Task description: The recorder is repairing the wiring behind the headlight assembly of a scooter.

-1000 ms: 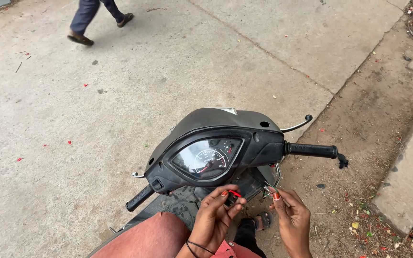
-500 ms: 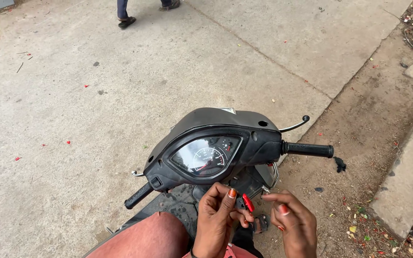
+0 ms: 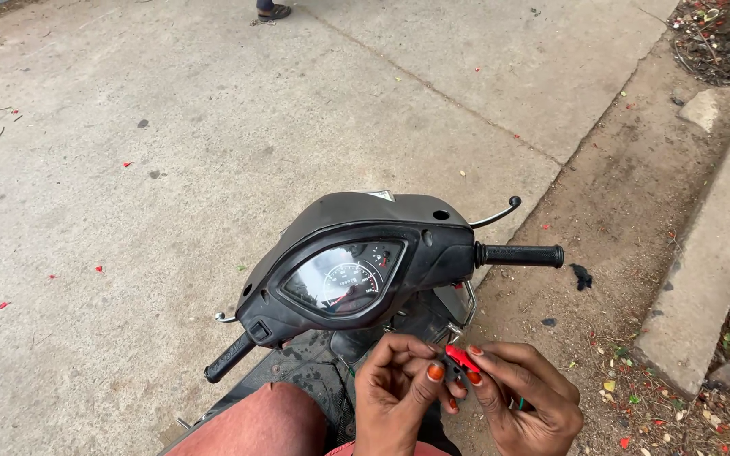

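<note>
Red connector (image 3: 462, 358) sits pinched between your two hands, low in view, just below the scooter dash (image 3: 344, 276) and above your knee (image 3: 268, 418). Left hand (image 3: 399, 388) has thumb and fingers closed on its near end; right hand (image 3: 524, 397) grips the far end with fingertips. Both holds are tight pinches, nothing loose. Keep the piece close to your lap so it doesn't drop onto the dirt (image 3: 627, 219) if it slips. Support with the left, work with the right, small motions only. What's attached under the red part is too small to tell.
</note>
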